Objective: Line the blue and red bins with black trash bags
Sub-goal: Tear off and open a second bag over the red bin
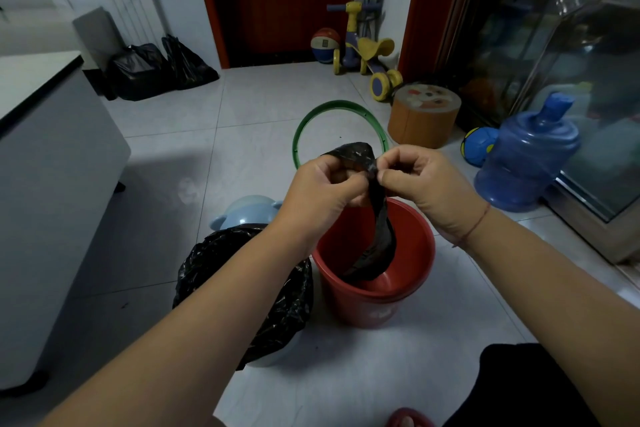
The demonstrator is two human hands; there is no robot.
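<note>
Above the red bin (374, 274), both hands, left hand (322, 187) and right hand (422, 184), pinch the limp, light, probably slippery black trash bag (379, 218) at its mouth edge, best gripped there, its tail hanging inside the bin.

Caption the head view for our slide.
Left hand and right hand pinch black trash bag hanging into red bin; blue bin lined.
</note>
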